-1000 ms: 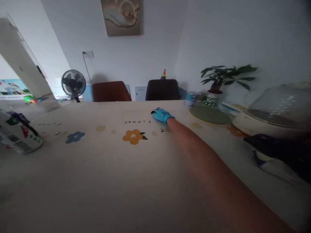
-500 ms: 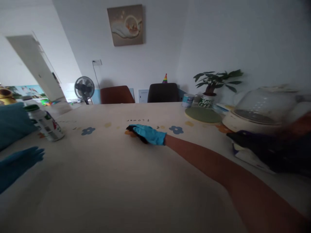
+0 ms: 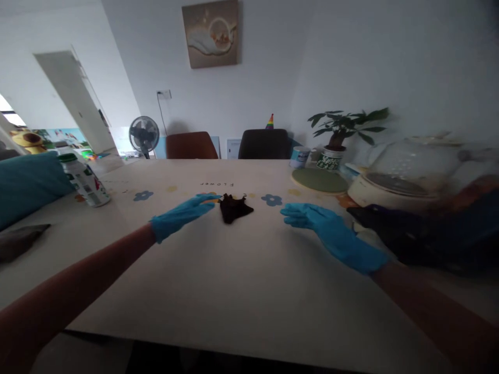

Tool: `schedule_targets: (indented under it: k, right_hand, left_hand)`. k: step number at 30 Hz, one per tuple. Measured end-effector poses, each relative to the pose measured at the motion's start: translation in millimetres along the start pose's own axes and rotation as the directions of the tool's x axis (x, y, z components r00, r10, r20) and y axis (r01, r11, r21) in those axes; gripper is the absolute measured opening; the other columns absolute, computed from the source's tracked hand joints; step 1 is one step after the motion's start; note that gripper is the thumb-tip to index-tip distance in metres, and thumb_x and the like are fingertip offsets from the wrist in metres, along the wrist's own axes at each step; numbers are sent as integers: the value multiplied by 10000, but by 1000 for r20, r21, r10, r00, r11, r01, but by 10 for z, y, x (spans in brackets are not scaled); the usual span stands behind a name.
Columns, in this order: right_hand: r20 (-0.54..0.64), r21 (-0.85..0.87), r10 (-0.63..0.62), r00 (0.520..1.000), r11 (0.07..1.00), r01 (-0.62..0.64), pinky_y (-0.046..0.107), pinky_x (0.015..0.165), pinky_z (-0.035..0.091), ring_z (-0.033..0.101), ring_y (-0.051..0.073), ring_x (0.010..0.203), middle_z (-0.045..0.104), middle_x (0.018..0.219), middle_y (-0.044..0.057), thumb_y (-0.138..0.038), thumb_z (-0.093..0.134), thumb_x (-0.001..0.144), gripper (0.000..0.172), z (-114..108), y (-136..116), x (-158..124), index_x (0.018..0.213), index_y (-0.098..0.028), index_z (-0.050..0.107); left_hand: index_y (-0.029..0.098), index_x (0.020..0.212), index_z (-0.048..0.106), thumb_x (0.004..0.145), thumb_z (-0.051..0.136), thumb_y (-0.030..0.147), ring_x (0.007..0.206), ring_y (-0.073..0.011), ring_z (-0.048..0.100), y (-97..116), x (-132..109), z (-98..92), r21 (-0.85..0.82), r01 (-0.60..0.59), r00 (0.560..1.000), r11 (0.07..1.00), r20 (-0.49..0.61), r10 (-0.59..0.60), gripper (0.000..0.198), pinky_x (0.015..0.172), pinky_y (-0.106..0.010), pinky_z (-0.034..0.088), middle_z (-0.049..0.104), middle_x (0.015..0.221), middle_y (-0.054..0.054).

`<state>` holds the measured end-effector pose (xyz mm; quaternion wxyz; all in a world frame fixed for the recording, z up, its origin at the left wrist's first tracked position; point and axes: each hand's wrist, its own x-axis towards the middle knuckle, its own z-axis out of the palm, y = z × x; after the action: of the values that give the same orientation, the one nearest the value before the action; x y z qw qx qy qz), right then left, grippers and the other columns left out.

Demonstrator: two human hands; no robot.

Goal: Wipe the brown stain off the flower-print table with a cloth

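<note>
A small black cloth piece (image 3: 235,209) with short strap-like corners lies crumpled in the middle of the white table (image 3: 241,291). What kind of garment or cloth it is, I cannot make out. My left hand (image 3: 186,214), in a blue glove, reaches in from the left with its fingers stretched toward the cloth, their tips close beside its left edge. My right hand (image 3: 331,234), gloved likewise, hovers to the right of the cloth, apart from it. Its fingers are extended, and nothing is in it.
A white bottle with a green cap (image 3: 86,181) stands at the left; a grey item (image 3: 23,241) lies nearer. On the right are a green round mat (image 3: 319,181), a can (image 3: 299,157), a potted plant (image 3: 331,156), a clear-lidded pot (image 3: 390,195) and dark fabric (image 3: 413,236).
My right hand has let go of the black cloth and drawn back to the right. From the left edge, my left hand has come in beside the cloth. The view has shifted slightly.
</note>
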<state>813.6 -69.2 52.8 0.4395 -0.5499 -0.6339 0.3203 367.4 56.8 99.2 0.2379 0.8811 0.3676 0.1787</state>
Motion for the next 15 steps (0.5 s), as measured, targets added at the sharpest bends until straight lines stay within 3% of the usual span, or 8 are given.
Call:
schedule_targets:
  k: [2, 6, 11, 15]
  right_hand:
    - [-32, 30, 13, 999, 999, -12, 732, 1314, 644, 814, 442, 1476, 801, 1674, 79, -768, 529, 1189, 600, -53, -6, -130, 1566, -432, 852]
    - [-113, 122, 6, 994, 992, 8, 775, 1331, 610, 830, 437, 1445, 837, 1616, 113, -814, 482, 1200, 695, -64, -61, -205, 1562, -342, 841]
    - [-227, 149, -38, 973, 986, 73, 761, 1345, 603, 820, 430, 1451, 836, 1613, 106, -891, 536, 1162, 723, -124, -72, -168, 1522, -347, 848]
    - [-296, 157, -36, 954, 984, 86, 729, 1354, 609, 798, 428, 1487, 839, 1600, 77, -916, 569, 1136, 706, -204, -28, -189, 1456, -362, 868]
  left_hand:
    - [284, 1832, 592, 1211, 472, 627, 1815, -349, 427, 143, 409, 336, 23, 30, 997, 999, 67, -31, 720, 1501, -632, 327, 442, 1977, -115]
    - [215, 1772, 633, 1233, 549, 566, 1757, -404, 452, 308, 1052, 864, 159, 46, 997, 986, 56, -55, 649, 1480, -729, 317, 453, 1951, -183]
    - [124, 1730, 630, 1290, 457, 414, 1730, -392, 446, 424, 1636, 1190, 235, -17, 1000, 972, 20, 13, 555, 1470, -769, 289, 486, 1912, -222]
    - [127, 1710, 646, 1305, 401, 438, 1688, -407, 495, 685, 2066, 1442, 269, -89, 996, 959, 2, 92, 565, 1434, -807, 320, 529, 1869, -210]
